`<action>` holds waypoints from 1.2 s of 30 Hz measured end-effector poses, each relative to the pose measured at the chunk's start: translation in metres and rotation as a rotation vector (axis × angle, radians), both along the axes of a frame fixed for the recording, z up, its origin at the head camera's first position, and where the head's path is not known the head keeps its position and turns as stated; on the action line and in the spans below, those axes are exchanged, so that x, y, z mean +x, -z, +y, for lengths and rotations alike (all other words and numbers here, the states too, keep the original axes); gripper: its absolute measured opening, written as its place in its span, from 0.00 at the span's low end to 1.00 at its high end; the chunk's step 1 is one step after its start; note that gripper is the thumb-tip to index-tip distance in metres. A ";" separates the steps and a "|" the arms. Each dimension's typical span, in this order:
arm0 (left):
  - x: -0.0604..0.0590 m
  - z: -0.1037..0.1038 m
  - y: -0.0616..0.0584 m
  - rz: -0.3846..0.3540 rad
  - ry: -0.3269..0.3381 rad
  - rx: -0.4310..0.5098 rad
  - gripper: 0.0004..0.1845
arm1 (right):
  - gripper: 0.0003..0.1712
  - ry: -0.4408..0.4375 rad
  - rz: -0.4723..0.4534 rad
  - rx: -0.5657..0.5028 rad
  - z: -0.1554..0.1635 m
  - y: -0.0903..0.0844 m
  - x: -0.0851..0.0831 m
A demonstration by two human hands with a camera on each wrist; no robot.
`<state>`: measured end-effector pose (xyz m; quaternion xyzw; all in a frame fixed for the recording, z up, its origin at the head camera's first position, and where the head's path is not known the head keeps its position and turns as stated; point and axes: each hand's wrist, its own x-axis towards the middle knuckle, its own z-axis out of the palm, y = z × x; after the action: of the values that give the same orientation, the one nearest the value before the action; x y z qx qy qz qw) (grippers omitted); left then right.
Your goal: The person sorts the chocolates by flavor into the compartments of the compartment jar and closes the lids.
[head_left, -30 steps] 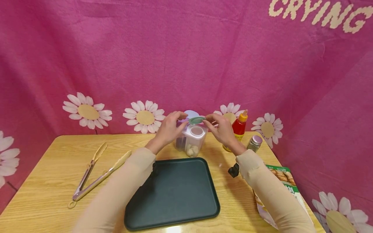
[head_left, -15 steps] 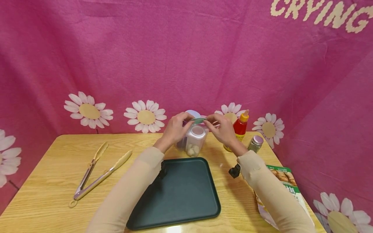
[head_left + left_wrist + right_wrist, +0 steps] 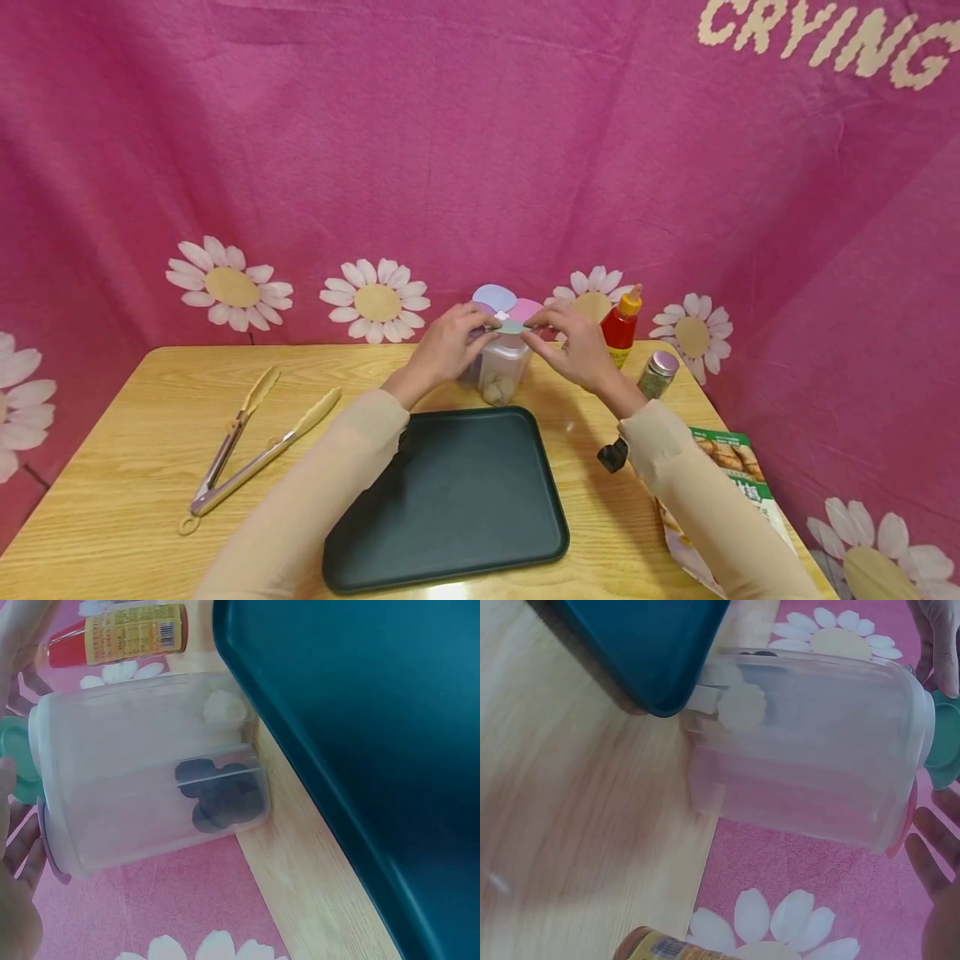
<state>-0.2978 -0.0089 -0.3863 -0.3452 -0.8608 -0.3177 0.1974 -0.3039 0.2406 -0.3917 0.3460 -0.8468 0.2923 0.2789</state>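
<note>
A clear multi-compartment storage container [image 3: 504, 373] stands at the back of the table, its petal-like flip lids coloured purple, blue, pink and green. My left hand [image 3: 452, 340] and right hand [image 3: 573, 343] pinch the green lid [image 3: 513, 327] from opposite edges. In the wrist views that green lid [image 3: 21, 759] shows its ringed underside, tilted up over the container's mouth. Through the clear wall appear dark round pieces [image 3: 219, 793] in one compartment and pale pieces [image 3: 740, 706] in another. The pink lid [image 3: 904, 821] lies flat beside my right fingers.
A dark baking tray [image 3: 450, 500] lies in front of the container. Metal tongs [image 3: 243, 450] rest spread at left. On the right are a red sauce bottle [image 3: 621, 323], a spice jar [image 3: 657, 375] and a food packet [image 3: 731, 467], partly under my right sleeve. A pink cloth hangs behind.
The green lid has swung down from its raised tilt toward the container's mouth, which it now covers in the head view. Both hands have come down with it.
</note>
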 end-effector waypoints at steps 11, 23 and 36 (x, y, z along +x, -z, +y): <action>0.001 -0.004 0.006 0.116 0.049 -0.062 0.09 | 0.15 0.016 0.158 0.152 0.002 0.008 0.004; 0.005 -0.002 0.007 0.095 -0.006 -0.090 0.09 | 0.14 0.017 0.221 0.135 -0.002 0.018 0.001; 0.007 0.000 0.012 0.119 -0.009 -0.103 0.06 | 0.28 0.029 0.240 0.128 -0.002 0.024 0.003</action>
<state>-0.2911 -0.0094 -0.3987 -0.3693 -0.8642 -0.2510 0.2318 -0.3005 0.2386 -0.4156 0.3833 -0.8291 0.1899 0.3599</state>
